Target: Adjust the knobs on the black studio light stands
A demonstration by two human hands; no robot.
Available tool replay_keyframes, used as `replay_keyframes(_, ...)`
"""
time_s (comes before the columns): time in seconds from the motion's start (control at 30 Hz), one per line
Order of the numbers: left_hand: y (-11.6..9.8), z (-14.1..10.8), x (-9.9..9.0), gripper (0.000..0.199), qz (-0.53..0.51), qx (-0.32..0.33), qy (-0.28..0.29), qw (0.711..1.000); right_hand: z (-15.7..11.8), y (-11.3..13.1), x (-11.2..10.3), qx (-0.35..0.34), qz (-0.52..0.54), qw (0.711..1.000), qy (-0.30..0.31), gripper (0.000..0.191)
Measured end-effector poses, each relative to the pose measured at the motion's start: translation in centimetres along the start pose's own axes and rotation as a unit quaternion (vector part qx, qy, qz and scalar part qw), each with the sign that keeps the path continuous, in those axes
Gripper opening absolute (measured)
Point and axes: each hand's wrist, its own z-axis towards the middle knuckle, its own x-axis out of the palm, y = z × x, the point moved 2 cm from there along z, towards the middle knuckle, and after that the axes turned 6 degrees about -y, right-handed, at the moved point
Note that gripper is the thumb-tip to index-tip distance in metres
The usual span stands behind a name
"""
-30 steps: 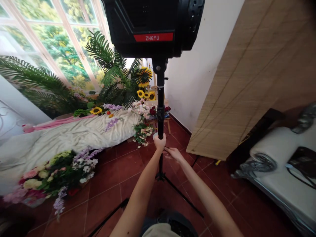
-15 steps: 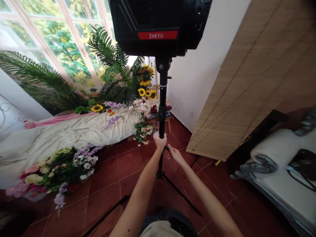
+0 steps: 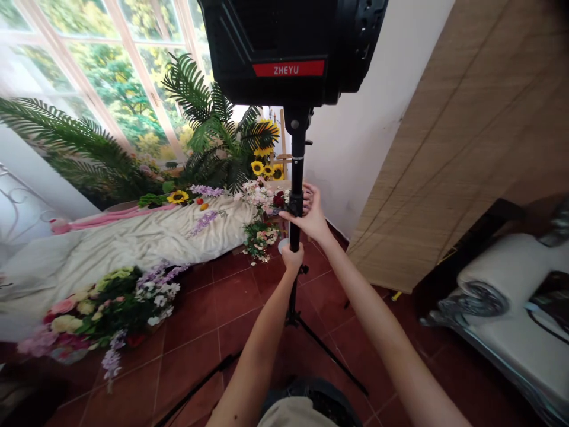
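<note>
A black light stand rises in the middle, topped by a large black lamp with a red ZHEYU label. My left hand is wrapped round the pole below its middle joint. Higher up, my right hand is at the joint collar, its thumb in front of the pole and its fingers apart on the far right side. A black knob sticks out from the pole just under my left hand. The stand's legs spread over the floor.
Left are a cream cloth and a flower arrangement. Palm fronds and sunflowers are by the window. A woven blind hangs at the right, beside a white sofa. The floor has red tiles.
My right hand has moved up from beside the lower knob to the joint collar, with its fingers spread. My left hand still grips the pole. The view has shifted slightly.
</note>
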Motion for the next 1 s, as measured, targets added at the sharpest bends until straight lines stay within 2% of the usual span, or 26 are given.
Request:
replay_keyframes(0.07,-0.1,0.1,-0.1,0.029,0.014,-0.001,0.001,1.000,1.7,0.7,1.1,-0.019,-0.020,1.000,0.013,0.068)
replay_keyframes(0.13,-0.1,0.0,-0.6,0.030,0.018,0.005,0.027,0.999,2.4,0.6,1.7,-0.031,-0.033,0.999,0.013,0.053)
replay_keyframes(0.27,0.3,-0.8,-2.4,0.032,-0.033,0.051,0.127,0.990,2.1,-0.7,1.8,-0.033,-0.003,0.998,0.061,0.039)
replay_keyframes(0.37,1.4,-1.7,-3.6,0.043,-0.065,0.042,0.162,0.984,1.1,-1.6,1.7,-0.014,0.015,0.995,0.095,0.034)
replay_keyframes(0.43,2.2,-2.2,-3.8,0.038,-0.070,0.007,0.176,0.982,0.1,-2.2,1.8,0.002,-0.001,0.997,0.076,0.032)
replay_keyframes(0.57,3.4,-2.3,-3.2,0.034,-0.097,-0.052,0.179,0.978,-3.1,-4.0,2.3,0.051,-0.082,0.995,-0.003,0.030)
replay_keyframes(0.7,4.1,-2.2,-2.9,0.036,-0.128,-0.055,0.168,0.976,-6.5,-6.6,2.8,0.095,-0.135,0.986,-0.040,0.030)
replay_keyframes(0.83,4.6,-2.1,-2.9,0.036,-0.126,-0.026,0.166,0.978,-8.0,-8.4,2.6,0.094,-0.126,0.988,-0.003,0.031)
replay_keyframes(1.0,5.0,-2.0,-2.7,0.037,-0.125,-0.018,0.174,0.977,-7.8,-8.9,1.4,0.053,-0.078,0.990,0.105,0.033)
